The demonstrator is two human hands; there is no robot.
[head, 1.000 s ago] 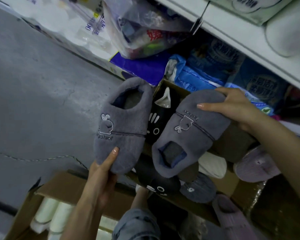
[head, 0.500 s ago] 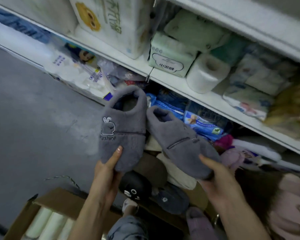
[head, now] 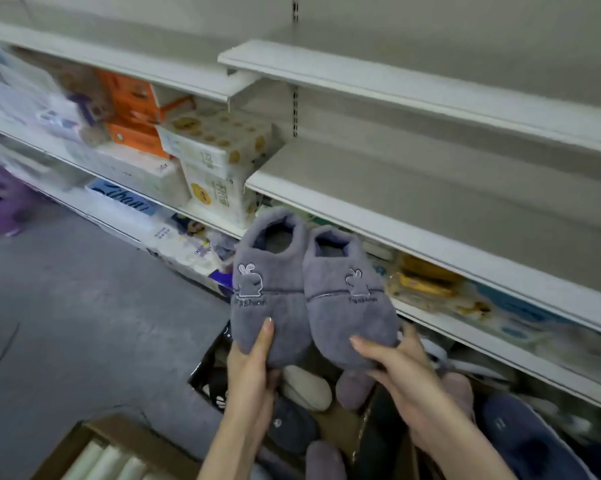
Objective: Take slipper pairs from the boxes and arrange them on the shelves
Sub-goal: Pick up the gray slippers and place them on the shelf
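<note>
both grey slippers now sit level and side by side, where half a second ago the right one was angled away; the view has also lifted to take in higher shelves. the left hand (head: 254, 368) grips the left-hand slipper (head: 271, 289) at its toe, fingers (head: 266, 336) closed round it with the thumb on top. the right hand (head: 396, 362) grips the right-hand slipper (head: 347, 306) the same way. the two slippers touch along their inner edges in the lower middle of the frame, held in the air before the bare shelf (head: 396, 188) at centre right. below them an open box (head: 202, 367) holds more slippers, dark, cream and possibly pink, though that part is dim. tissue packs (head: 216, 157) fill the shelves at upper left. a second box (head: 94, 441) with white rolls sits at lower left on the grey floor (head: 67, 323).
</note>
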